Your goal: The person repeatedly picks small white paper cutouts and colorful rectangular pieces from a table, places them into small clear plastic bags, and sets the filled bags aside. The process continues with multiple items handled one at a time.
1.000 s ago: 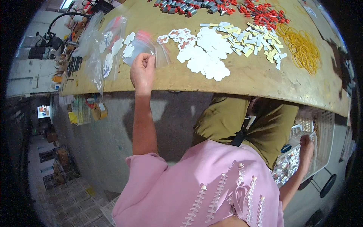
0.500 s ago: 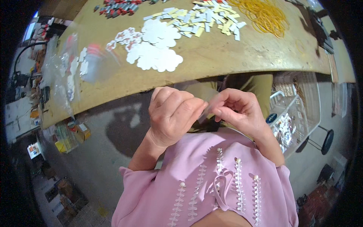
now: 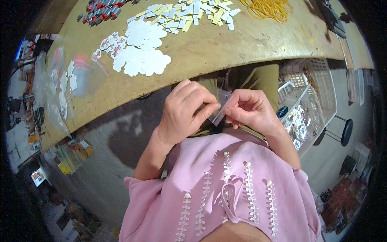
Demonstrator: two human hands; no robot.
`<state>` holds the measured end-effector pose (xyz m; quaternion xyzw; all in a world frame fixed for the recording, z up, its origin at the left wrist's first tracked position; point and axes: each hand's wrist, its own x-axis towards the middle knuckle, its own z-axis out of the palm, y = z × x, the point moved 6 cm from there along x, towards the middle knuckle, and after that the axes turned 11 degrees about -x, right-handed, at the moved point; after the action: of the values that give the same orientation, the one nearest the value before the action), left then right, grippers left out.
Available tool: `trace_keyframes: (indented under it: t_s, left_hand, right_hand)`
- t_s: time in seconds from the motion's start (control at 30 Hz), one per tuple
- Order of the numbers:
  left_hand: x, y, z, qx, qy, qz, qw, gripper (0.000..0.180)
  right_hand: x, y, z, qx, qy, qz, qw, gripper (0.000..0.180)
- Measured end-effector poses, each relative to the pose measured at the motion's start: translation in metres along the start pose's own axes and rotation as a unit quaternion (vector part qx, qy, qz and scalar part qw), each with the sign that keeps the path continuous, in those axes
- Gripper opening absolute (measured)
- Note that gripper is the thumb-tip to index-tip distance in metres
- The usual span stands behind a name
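Both hands meet in front of my chest, below the edge of the wooden table (image 3: 225,44). My left hand (image 3: 185,111) and my right hand (image 3: 252,109) pinch a small clear plastic bag (image 3: 221,109) between their fingertips, one on each side. On the table lie white flower-shaped cards (image 3: 141,56), a spread of white and yellow paper strips (image 3: 189,14), a pile of small red and grey pieces (image 3: 100,9) and yellow rubber bands (image 3: 270,7). A heap of clear plastic bags (image 3: 60,84) sits at the table's left end.
A white plastic basket (image 3: 314,97) holding small packed items stands to my right beside the table. A black stool (image 3: 342,131) is further right. Boxes and clutter lie on the floor at the lower left and lower right.
A second ago my left hand was up on the table at the plastic bags and my right was down by the basket. Both came together at my chest with a bag between them.
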<state>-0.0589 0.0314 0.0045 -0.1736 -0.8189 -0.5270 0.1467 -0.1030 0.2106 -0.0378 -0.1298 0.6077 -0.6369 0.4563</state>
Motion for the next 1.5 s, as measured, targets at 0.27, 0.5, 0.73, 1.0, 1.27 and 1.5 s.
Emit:
trace_keyframes:
  t_s: [0.27,0.5,0.73,1.0,1.27,1.5]
  left_hand:
    - [0.003,0.005,0.026,-0.138,0.006,-0.209,0.968,0.025]
    - [-0.001,-0.008,0.031,-0.107,0.026,-0.220,0.969,0.007]
    - [0.006,-0.001,0.026,0.058,0.069,-0.129,0.987,0.008]
    - [-0.004,0.011,0.028,0.049,-0.043,-0.010,0.998,0.015]
    - [-0.021,0.025,-0.001,0.053,-0.097,0.003,0.994,0.012]
    - [-0.004,-0.001,-0.070,0.326,0.044,-0.087,0.940,0.064]
  right_hand:
    - [0.000,0.003,-0.005,0.054,0.095,-0.077,0.991,0.018]
    - [-0.002,0.008,-0.007,-0.003,0.155,-0.066,0.986,0.023]
    - [0.001,0.015,-0.004,0.013,0.142,-0.056,0.988,0.028]
    - [0.003,0.023,-0.019,0.144,0.100,0.019,0.984,0.016]
    - [-0.020,-0.054,0.032,-0.546,0.075,-0.317,0.771,0.029]
    - [-0.017,-0.046,0.025,-0.566,0.055,-0.327,0.755,0.037]
